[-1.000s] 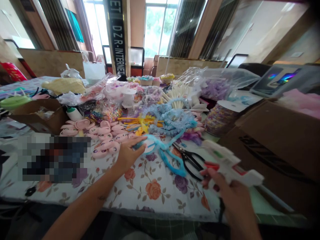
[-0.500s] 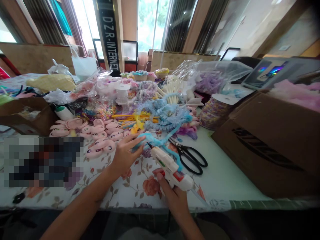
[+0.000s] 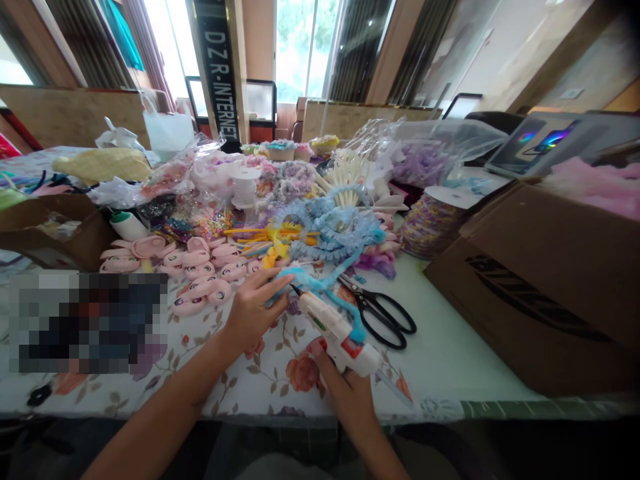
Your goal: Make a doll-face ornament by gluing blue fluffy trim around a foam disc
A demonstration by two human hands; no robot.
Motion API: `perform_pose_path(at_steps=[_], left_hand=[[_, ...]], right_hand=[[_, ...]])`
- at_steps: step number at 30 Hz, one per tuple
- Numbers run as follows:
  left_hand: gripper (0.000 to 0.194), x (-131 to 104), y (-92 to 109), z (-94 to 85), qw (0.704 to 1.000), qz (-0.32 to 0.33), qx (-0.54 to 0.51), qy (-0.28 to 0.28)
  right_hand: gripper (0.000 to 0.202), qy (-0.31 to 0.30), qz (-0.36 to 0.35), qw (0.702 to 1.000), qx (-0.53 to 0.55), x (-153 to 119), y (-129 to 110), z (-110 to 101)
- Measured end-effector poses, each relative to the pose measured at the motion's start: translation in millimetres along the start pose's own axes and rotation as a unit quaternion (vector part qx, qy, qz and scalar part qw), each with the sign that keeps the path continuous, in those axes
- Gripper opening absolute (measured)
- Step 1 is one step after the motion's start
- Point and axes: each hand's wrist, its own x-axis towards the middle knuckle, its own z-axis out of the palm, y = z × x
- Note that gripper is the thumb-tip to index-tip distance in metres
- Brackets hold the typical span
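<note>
My right hand (image 3: 345,390) grips a white glue gun (image 3: 335,330), its dark nozzle aimed up-left at a fuzzy blue headband (image 3: 320,287) lying on the floral tablecloth (image 3: 280,380). My left hand (image 3: 253,307) rests flat on the left end of that headband, fingers stretched to the right, pressing it to the table. The nozzle tip sits just right of my left fingertips. Black scissors (image 3: 383,313) lie right of the glue gun.
Pink ear-shaped pieces (image 3: 200,273) lie left of my left hand. Behind are blue lace trims (image 3: 335,230), yellow-orange sticks (image 3: 270,240), a bead spool (image 3: 430,227) and plastic bags. A big cardboard box (image 3: 545,280) stands right. A small brown box (image 3: 55,227) is far left.
My right hand has swung the glue gun from the far right in to the headband, then edged the nozzle closer to my left fingers. My left hand stays on the headband.
</note>
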Motion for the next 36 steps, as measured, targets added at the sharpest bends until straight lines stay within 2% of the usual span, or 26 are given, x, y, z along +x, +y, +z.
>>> perform_pose_path(at_steps=[4, 11, 17, 25, 31, 36], left_hand=[[0.029, -1, -1, -0.4, 1.0, 0.007, -0.001, -0.007], [0.028, -1, -1, 0.1, 1.0, 0.005, 0.0, -0.011], [0.027, 0, 0, -0.1, 1.0, -0.002, 0.004, -0.005], [0.026, 0, 1, 0.4, 1.0, 0.004, 0.006, -0.006], [0.025, 1, 3, -0.2, 1.0, -0.001, -0.002, -0.005], [0.025, 0, 2, 0.0, 1.0, 0.004, 0.007, 0.004]], right_hand=[[0.043, -0.017, 0.005, 1.0, 0.014, 1, 6, -1], [0.041, -0.032, -0.019, 0.999, 0.012, 1, 0, -2], [0.041, -0.017, -0.02, 1.0, 0.007, 0, -3, -1], [0.04, 0.005, -0.026, 0.999, 0.019, -3, -22, 1], [0.037, 0.029, -0.003, 0.999, 0.026, -5, -27, 2], [0.04, 0.009, -0.013, 0.999, 0.031, -4, -26, 2]])
